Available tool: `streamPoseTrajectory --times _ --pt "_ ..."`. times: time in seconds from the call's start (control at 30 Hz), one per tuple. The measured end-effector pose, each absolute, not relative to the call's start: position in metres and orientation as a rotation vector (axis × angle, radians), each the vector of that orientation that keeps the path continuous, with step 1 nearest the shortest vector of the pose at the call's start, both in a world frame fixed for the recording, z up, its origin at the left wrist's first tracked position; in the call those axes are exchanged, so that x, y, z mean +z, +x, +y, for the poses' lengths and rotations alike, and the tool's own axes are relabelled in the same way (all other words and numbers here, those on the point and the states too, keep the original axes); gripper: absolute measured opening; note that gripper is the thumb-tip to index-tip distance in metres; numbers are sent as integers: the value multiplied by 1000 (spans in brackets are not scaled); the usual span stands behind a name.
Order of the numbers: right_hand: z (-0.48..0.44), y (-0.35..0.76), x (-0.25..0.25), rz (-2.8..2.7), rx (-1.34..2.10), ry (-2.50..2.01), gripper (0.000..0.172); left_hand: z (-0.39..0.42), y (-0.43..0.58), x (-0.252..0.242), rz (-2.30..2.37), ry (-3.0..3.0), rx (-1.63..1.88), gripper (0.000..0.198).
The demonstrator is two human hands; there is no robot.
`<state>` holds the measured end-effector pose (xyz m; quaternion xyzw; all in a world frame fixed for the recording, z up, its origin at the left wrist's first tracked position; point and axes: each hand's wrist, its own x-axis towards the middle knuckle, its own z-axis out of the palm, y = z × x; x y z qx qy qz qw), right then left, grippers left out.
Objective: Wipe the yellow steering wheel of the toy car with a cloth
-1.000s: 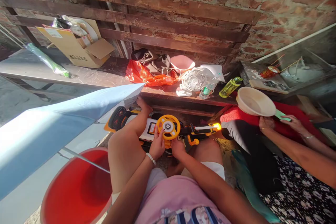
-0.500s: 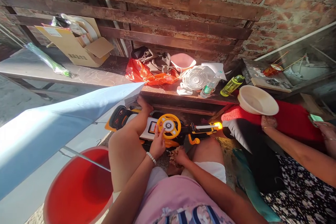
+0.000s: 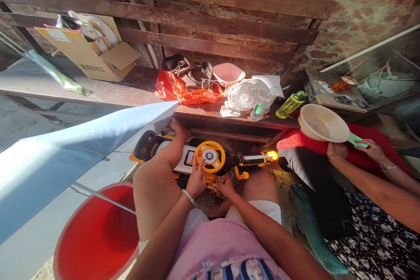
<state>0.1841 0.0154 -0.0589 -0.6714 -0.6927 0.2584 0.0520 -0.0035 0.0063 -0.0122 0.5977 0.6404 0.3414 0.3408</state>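
Note:
A toy ride-on car (image 3: 154, 146) in orange, white and black lies on the floor between my knees, under a wooden shelf. Its yellow steering wheel (image 3: 210, 156) faces up. My left hand (image 3: 197, 179) rests against the wheel's left rim, fingers stretched upward. My right hand (image 3: 226, 185) sits just below the wheel, fingers closed on a crumpled brownish cloth (image 3: 216, 186) pressed against the car.
A red bucket (image 3: 95, 232) stands at lower left under a pale blue sheet (image 3: 65, 153). The shelf (image 3: 210, 116) holds a small white fan (image 3: 244, 96), bottles, a red bag and a cardboard box (image 3: 85, 54). At the right, another person's hands hold a cream bowl (image 3: 323, 123).
My right hand dropped from the wheel, took up the cloth, and has come back up under the wheel. The other person's far hand swung out right and returned to the bowl.

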Motion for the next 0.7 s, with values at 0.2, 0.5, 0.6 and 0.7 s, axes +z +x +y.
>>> streamPoseTrajectory --times 0.2,0.5,0.6,0.7 --pt "-1 162 -41 -1996 1019 -2031 78 7 -3 -13 1675 1548 902 83" --pt "8 181 11 -1530 1511 -1702 37 7 -7 -9 1641 1603 924 85" --pt "6 204 35 -1401 1558 -1641 39 7 -5 -11 1648 1593 939 81" --pt "15 216 55 -1452 1321 -1586 51 7 -4 -13 1644 1579 961 83"
